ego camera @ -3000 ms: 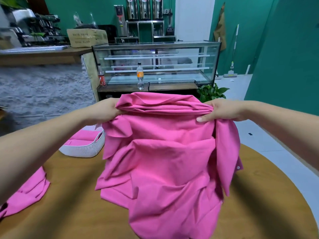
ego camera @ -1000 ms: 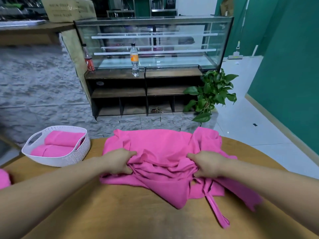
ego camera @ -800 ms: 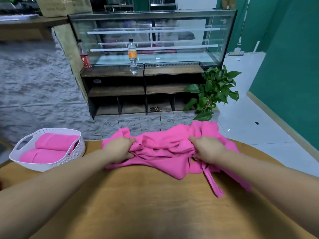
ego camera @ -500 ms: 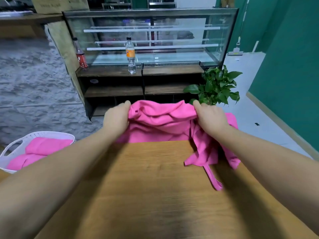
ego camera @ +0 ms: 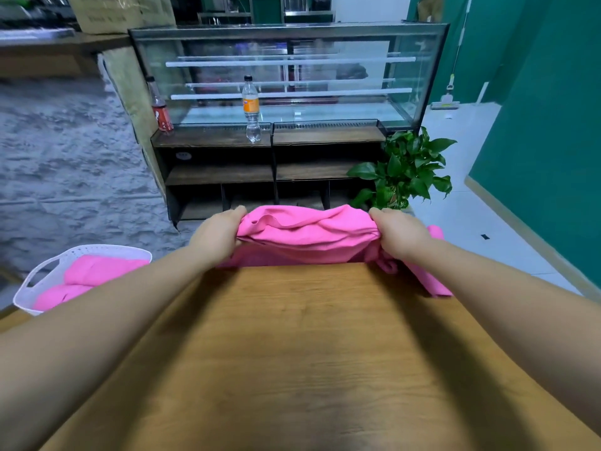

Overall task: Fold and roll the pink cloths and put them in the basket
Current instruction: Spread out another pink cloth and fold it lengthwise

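Head view: both hands, left hand (ego camera: 218,236) and right hand (ego camera: 400,236), grip the pink cloth (ego camera: 309,234) roll at the far tabletop (ego camera: 299,346) edge; keep it tight and even.

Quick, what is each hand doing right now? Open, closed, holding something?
Left hand: closed, gripping the left end of the pink cloth.
Right hand: closed, gripping the right end of the same cloth.
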Motion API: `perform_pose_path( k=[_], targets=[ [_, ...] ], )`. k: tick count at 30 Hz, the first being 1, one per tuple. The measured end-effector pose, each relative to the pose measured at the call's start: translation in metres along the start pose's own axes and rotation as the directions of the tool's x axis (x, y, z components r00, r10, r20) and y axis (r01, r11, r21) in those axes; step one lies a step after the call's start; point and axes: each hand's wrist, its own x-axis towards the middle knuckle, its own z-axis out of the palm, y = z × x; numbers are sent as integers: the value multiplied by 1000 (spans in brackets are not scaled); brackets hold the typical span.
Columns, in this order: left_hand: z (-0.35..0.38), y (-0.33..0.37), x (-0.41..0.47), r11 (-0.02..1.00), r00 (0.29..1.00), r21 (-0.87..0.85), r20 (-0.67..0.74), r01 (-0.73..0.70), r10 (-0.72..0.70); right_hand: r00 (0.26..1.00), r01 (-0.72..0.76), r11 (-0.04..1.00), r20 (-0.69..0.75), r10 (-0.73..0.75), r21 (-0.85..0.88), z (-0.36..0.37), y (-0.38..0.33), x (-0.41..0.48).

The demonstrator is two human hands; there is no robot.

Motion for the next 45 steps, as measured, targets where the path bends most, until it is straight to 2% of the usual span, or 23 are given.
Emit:
perform_pose_path(
  k=[5,10,14,17,20,23,32,37,40,43,45],
  targets=[
    [-44,15,-26,999,1000,-41,6,-10,10,1000,18,999,-24,-17,46,-29,0,-24],
    [-65,37,-97,983,985,-181,158,-36,65,988,136,976,45,-145,172,-48,-9,-96],
    [-59,38,-153,990,967,-132,240,-57,88,965,208,949,108,-239,239,-33,-17,-152],
    [-42,22,-188,990,964,-33,228,-136,139,951,228,944,152,-268,237,-22,-29,-191],
    [-31,16,-221,986,949,13,272,-168,158,944,229,950,189,-269,211,-20,-46,-227],
    [-28,19,-253,990,939,-3,316,-141,134,938,229,947,210,-277,225,-11,-60,-259],
    [-24,12,-323,972,897,-168,386,-163,217,931,280,936,177,-319,213,10,-84,-339],
    [-28,24,-357,983,850,-138,497,-124,177,917,299,942,225,-328,154,19,-99,-383],
    [-33,36,-371,989,743,-146,665,36,71,891,289,942,312,-330,171,21,-107,-395],
    [-40,42,-375,980,700,-187,708,67,87,888,277,939,320,-331,203,13,-113,-400],
    [-46,48,-370,965,640,-236,760,117,108,885,264,935,326,-332,236,9,-116,-401]
  ],
)
